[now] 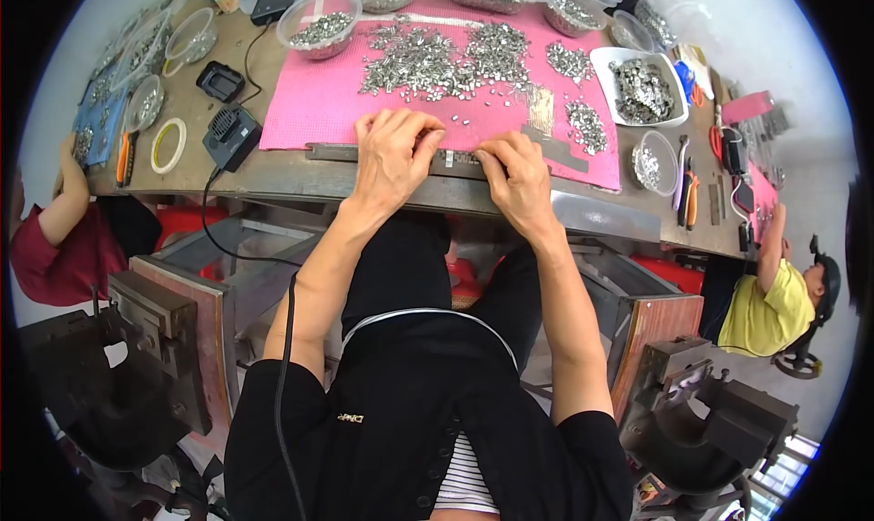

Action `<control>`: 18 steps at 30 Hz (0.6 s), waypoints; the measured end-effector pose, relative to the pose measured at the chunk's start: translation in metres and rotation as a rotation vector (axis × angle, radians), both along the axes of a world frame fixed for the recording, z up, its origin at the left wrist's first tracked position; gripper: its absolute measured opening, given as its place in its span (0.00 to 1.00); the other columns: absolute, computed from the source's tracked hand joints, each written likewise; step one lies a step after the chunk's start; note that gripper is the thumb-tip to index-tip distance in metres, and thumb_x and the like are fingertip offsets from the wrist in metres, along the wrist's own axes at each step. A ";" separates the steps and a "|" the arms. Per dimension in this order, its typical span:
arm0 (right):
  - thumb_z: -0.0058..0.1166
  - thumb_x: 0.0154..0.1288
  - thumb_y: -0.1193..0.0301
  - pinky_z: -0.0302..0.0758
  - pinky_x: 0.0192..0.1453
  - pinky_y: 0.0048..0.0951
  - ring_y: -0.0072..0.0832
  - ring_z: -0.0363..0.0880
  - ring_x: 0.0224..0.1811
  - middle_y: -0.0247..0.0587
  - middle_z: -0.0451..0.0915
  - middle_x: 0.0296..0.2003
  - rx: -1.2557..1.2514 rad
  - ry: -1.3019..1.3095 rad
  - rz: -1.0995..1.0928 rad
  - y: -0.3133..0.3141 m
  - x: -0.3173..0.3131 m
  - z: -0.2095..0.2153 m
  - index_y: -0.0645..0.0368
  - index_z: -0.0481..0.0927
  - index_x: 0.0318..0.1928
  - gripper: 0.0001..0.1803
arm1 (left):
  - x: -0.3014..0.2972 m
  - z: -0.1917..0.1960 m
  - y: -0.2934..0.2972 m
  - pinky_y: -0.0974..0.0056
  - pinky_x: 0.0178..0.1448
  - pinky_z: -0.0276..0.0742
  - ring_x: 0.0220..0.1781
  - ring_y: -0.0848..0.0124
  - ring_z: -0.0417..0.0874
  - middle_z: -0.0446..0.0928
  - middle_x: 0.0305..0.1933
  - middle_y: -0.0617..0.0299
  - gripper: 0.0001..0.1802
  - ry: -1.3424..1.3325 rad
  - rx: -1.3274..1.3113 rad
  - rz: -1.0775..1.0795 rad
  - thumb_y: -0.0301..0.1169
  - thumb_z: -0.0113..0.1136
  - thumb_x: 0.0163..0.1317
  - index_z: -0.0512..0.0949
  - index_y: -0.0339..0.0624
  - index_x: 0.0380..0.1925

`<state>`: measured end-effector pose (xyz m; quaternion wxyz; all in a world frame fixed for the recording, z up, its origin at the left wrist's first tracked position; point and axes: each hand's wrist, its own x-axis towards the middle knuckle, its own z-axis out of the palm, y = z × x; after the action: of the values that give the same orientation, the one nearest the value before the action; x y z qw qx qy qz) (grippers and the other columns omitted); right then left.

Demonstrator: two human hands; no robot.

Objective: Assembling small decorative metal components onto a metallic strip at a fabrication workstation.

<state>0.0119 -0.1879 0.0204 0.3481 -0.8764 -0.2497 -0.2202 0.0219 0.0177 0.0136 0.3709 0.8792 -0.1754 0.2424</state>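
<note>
A long dark metal bar (332, 152) lies along the front edge of the pink mat (300, 111), with a few small shiny metal pieces (450, 160) set on it between my hands. My left hand (396, 152) rests over the bar, thumb and fingers curled together near its far side. Over the bar's right part, my right hand (517, 177) has its thumb and forefinger pinched. Whatever either set of fingertips holds is too small or hidden to make out. Beyond my hands, loose silvery metal pieces (419, 61) are spread in heaps on the mat.
Clear plastic tubs (319, 43) of metal parts line the back, and a white tray (669, 111) stands right. A black charger (232, 137) and a tape roll (168, 146) lie left. Orange-handled pliers (692, 202) lie right. A cable (289, 339) crosses my left arm. Co-workers sit on both sides.
</note>
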 end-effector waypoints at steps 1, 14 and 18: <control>0.65 0.61 0.76 0.69 0.47 0.38 0.37 0.78 0.39 0.37 0.80 0.34 -0.009 -0.002 -0.015 0.001 -0.003 0.001 0.58 0.85 0.38 0.05 | 0.002 0.002 0.000 0.56 0.59 0.62 0.40 0.66 0.80 0.83 0.35 0.68 0.05 0.016 0.028 0.007 0.35 0.66 0.65 0.85 0.47 0.36; 0.67 0.61 0.72 0.72 0.46 0.42 0.42 0.80 0.37 0.42 0.80 0.32 0.046 0.168 -0.022 0.005 0.033 -0.002 0.60 0.85 0.37 0.06 | 0.038 0.003 -0.006 0.47 0.61 0.59 0.45 0.62 0.77 0.79 0.32 0.65 0.04 0.076 0.182 -0.085 0.34 0.69 0.60 0.85 0.50 0.34; 0.67 0.60 0.74 0.77 0.37 0.41 0.44 0.82 0.31 0.47 0.81 0.31 -0.047 0.170 -0.028 0.010 0.047 -0.001 0.64 0.84 0.37 0.07 | 0.035 0.004 0.000 0.49 0.61 0.59 0.46 0.64 0.77 0.80 0.34 0.66 0.06 0.139 0.174 -0.117 0.35 0.69 0.61 0.84 0.48 0.35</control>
<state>0.0593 -0.1780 0.0196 0.3441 -0.9033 -0.2118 -0.1439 0.0572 0.0176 0.0180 0.3181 0.9109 -0.2206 0.1429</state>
